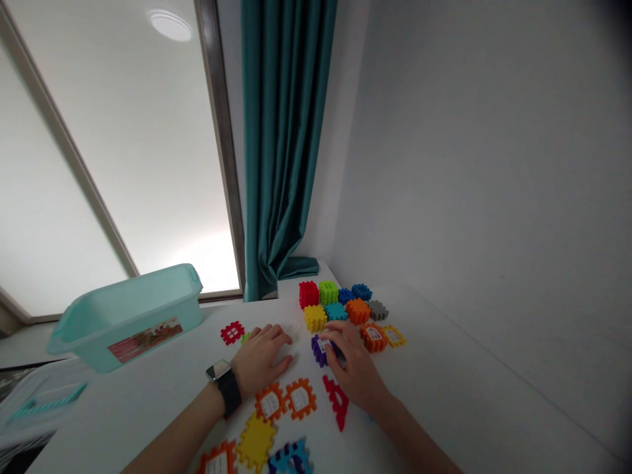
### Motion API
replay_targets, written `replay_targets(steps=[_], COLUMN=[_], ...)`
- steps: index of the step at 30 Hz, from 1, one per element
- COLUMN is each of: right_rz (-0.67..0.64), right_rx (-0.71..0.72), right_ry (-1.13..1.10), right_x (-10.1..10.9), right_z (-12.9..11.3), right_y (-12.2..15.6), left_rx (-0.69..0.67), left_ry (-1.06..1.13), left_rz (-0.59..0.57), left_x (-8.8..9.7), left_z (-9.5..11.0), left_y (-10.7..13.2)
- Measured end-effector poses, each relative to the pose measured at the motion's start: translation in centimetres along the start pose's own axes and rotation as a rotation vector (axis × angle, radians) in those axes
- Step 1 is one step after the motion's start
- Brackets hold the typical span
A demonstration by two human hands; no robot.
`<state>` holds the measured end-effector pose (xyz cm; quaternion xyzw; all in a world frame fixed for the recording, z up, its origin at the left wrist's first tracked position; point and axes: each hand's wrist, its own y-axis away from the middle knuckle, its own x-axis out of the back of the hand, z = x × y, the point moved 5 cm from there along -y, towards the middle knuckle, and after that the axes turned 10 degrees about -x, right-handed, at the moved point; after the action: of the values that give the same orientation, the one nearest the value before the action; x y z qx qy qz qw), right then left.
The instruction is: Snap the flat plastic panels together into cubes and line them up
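Observation:
My left hand point(261, 359), with a black-strapped smartwatch point(222, 382) on the wrist, lies flat on the white table point(148, 408), fingers apart, just short of a white toy piece point(291, 331). My right hand point(353, 368) curls over a purple interlocking block point(320, 350), partly hiding it. Several coloured blocks, including a red cube point(309, 294) and a yellow one point(315, 318), stand grouped beyond my hands. Flat pieces lie nearer me: an orange frame point(270, 403), a red arc point(336, 401), a yellow square point(255, 442).
A mint plastic bin point(131, 316) stands at the table's left side, with a red waffle piece point(232, 332) beside it. A white wall point(469, 164) bounds the right side. A teal curtain point(284, 131) hangs at the far corner beside a bright window point(123, 164).

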<state>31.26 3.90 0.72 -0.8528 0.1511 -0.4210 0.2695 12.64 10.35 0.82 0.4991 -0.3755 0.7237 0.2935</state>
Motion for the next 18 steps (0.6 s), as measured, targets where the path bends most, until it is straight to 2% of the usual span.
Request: replay_targets(steps=[5, 11, 18], right_rz=[-0.005, -0.022, -0.07], right_rx=[0.04, 0.098, 0.134], right_ry=[0.007, -0.013, -0.047], right_x=[-0.4, -0.8, -1.4], right_z=[-0.7, -1.7, -2.5], right_y=[0.3, 0.6, 1.1], left_rx=[-0.032, 0.002, 0.049], left_ry=[0.004, -0.026, -0.045], left_rz=[-0.046, -0.145, -0.216], left_x=[0.3, 0.5, 0.0], left_z=[1.5, 2.4, 2.8], left_y=[2.1, 4.4, 4.9])
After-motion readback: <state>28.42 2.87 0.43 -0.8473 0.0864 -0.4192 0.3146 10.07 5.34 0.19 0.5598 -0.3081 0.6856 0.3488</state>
